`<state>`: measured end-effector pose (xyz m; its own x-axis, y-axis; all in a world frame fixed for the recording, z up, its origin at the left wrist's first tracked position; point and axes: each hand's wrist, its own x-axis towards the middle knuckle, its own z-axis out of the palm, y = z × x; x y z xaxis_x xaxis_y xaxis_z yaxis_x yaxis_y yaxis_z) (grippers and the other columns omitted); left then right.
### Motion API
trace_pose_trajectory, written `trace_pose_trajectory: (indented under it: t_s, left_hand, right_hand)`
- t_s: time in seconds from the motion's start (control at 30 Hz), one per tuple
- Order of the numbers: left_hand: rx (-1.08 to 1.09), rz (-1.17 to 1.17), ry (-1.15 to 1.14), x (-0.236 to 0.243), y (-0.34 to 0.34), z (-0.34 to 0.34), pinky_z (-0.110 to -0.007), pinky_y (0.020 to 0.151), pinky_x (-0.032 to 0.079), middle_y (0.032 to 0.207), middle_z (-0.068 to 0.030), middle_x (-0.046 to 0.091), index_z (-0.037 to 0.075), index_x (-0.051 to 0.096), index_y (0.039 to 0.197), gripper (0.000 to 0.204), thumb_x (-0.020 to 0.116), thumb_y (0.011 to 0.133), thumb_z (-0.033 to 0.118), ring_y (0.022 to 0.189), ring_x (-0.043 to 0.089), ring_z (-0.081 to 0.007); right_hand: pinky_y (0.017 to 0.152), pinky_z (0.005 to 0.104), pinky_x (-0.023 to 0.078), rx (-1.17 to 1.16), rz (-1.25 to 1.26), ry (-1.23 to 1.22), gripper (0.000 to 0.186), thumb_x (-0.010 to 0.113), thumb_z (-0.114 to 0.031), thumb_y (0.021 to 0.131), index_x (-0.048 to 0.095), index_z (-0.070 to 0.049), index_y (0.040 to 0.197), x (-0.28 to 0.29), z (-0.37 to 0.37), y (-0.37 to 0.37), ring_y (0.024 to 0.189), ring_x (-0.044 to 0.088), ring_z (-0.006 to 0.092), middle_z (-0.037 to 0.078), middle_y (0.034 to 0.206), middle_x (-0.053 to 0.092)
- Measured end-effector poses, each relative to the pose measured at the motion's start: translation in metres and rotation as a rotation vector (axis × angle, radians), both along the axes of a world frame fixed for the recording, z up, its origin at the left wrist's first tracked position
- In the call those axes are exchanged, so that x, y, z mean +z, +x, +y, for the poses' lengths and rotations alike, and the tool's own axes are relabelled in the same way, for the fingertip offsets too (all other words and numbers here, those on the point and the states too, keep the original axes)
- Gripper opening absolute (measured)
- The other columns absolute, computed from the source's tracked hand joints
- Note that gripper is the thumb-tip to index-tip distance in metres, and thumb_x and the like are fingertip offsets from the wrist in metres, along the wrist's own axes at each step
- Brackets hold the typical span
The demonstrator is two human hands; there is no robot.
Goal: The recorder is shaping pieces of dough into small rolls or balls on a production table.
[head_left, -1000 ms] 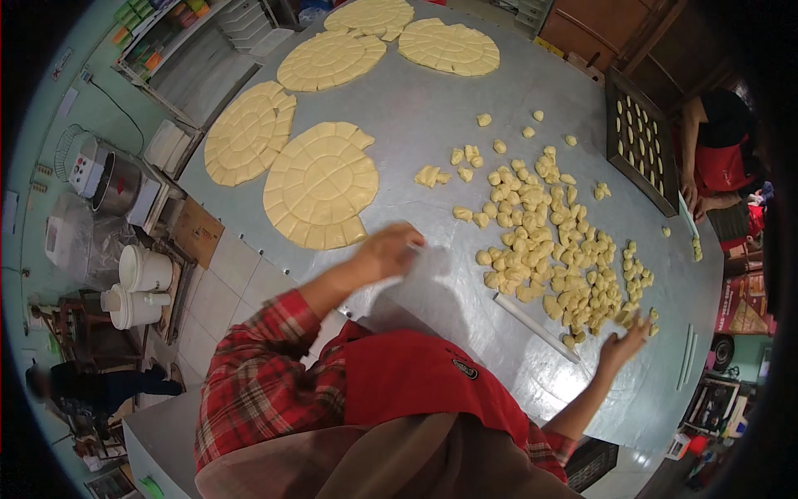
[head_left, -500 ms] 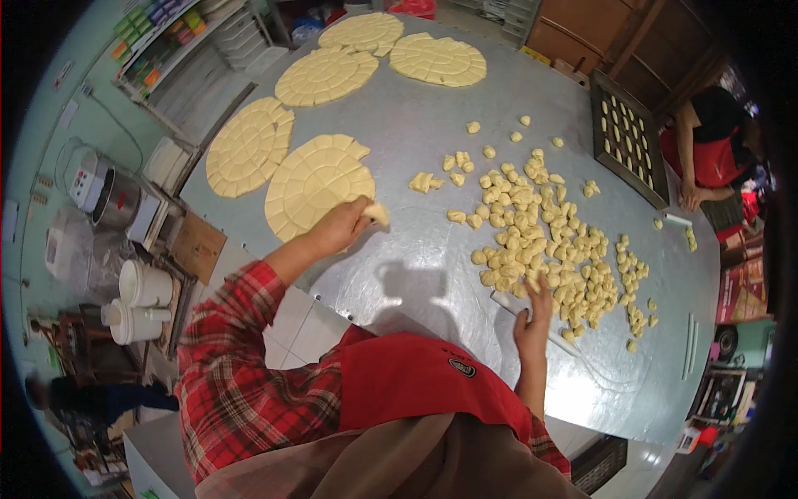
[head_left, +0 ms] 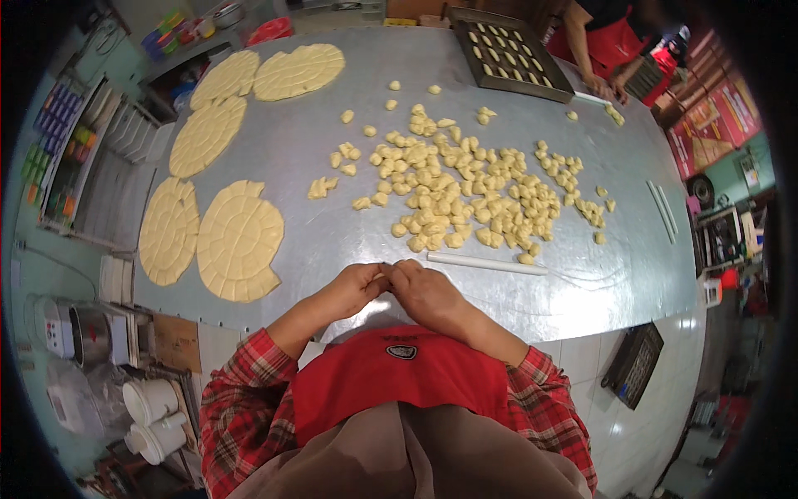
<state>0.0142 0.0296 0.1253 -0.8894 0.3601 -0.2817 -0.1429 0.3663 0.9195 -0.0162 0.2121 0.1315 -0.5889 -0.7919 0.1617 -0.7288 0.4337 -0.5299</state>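
Note:
My left hand (head_left: 359,287) and my right hand (head_left: 416,287) meet at the near edge of the steel table (head_left: 607,291), fingers closed together; what they hold, if anything, is hidden. Just beyond them lies a white rolling rod (head_left: 487,263). A large loose heap of pale yellow dough pieces (head_left: 490,195) covers the middle of the table, with small stray pieces around it. At the left, several flat dough discs cut into segments lie on the steel, the closest (head_left: 238,239) left of my hands.
A dark tray with rows of shaped dough (head_left: 509,58) sits at the back right. Beside it a co-worker (head_left: 594,50) in a red apron handles a white rod. Two thin rods (head_left: 663,212) lie at the right edge. Shelving and buckets (head_left: 150,403) stand at the left.
My left hand, earlier holding a dough piece beside the nearest disc, and my right hand, earlier at the heap, have come together at the table's front. The view has turned.

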Motion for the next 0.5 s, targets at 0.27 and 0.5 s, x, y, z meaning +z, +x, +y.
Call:
trace_pose_trajectory:
  t_s: [0.27,0.5]
  left_hand:
    - [0.214,0.016,0.106,-0.063,0.012,0.0,-0.024,0.055,0.041,0.066,-0.0032,0.056,0.002,0.057,0.087,0.016,0.047,0.091,0.013,0.06,0.052,-0.0108]
    - [0.56,-0.024,0.47,-0.08,0.002,-0.006,-0.026,0.074,0.046,0.123,-0.0063,0.05,0.007,0.037,0.133,0.047,0.041,0.086,0.007,0.096,0.052,-0.012]
  right_hand:
    - [0.061,0.0404,0.046,-0.009,-0.179,-0.173,0.012,0.056,-0.007,0.075,0.052,-0.001,0.085,-0.029,0.017,0.003,0.068,0.058,0.0326,0.017,0.069,0.054]
    - [0.07,0.0361,0.047,-0.211,-0.327,-0.406,0.035,0.047,0.006,0.07,0.051,-0.004,0.103,-0.061,0.03,-0.003,0.084,0.057,0.033,0.016,0.096,0.055]
